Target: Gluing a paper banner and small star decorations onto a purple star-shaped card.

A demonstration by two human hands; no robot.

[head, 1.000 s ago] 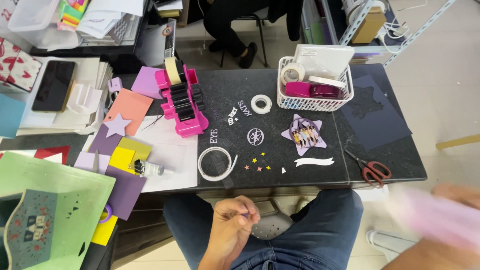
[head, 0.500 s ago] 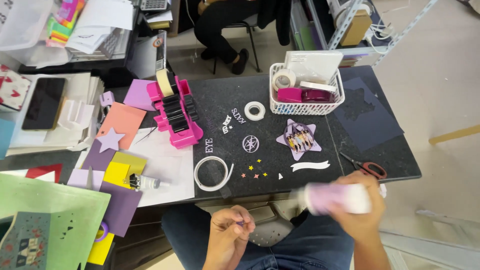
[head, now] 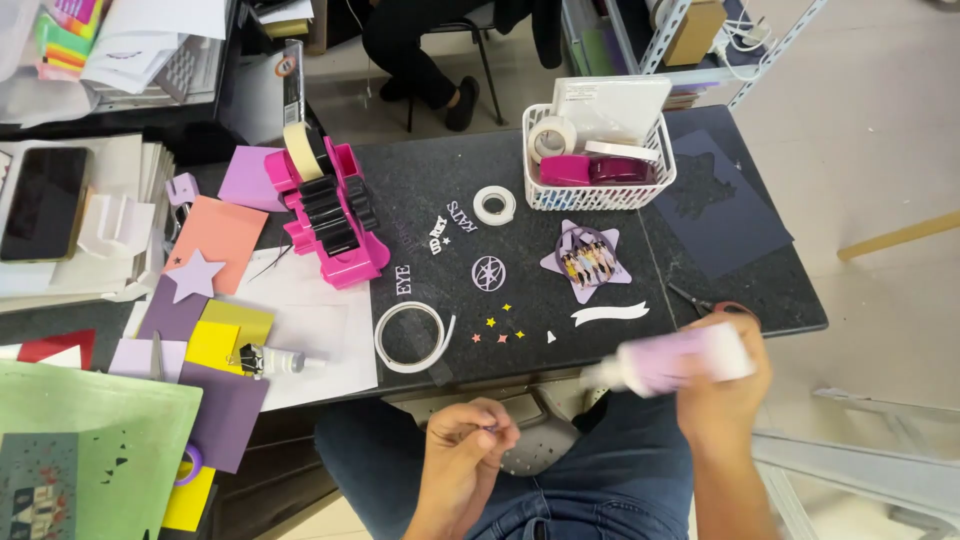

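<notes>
The pale lilac glue tube (head: 672,362) lies crosswise in my right hand (head: 722,385), blurred, its white nozzle pointing toward my left hand (head: 462,450), just off the near edge of the dark surface (head: 760,290). I judge it light, smooth and somewhat squeezable, best held around the middle of its barrel, as my right hand's fingers now wrap it closed. My left hand is low over my lap, fingertips pinched together on something tiny that I cannot make out. Just beyond my right hand lie red-handled scissors (head: 712,303) and a white paper banner (head: 608,313); farther out sit a lilac star cutout (head: 586,262) and a white basket (head: 598,160) of tape rolls. Beyond my left hand are a curled white strip (head: 412,338), small coloured stars (head: 496,328) and a pink tape dispenser (head: 330,215); outward to its left, stacked coloured papers (head: 215,330).
</notes>
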